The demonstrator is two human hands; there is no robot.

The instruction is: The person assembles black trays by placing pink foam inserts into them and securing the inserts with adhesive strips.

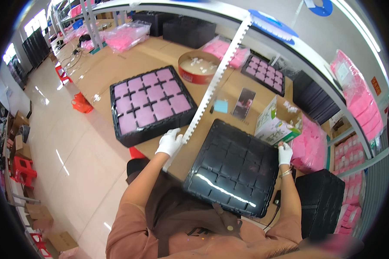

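My left hand, in a white glove, is beside a white toothed rail, close to the near corner of a black tray stack. Its fingers are bent together; whatever they may pinch is hidden. Square pink-purple pieces fill the stack's top compartments. Directly before me lies a black plastic tray, its ridged grid facing up with no pieces on it. At that tray's right edge my right hand, also gloved, has curled fingers near the lower corner of a green-and-white carton. What it grips is unclear.
Beyond the rail are a round red-rimmed tub, a phone-like slab, a blue note and another filled tray. Pink bagged pieces and stacked black trays stand at the right. A shelf beam crosses overhead.
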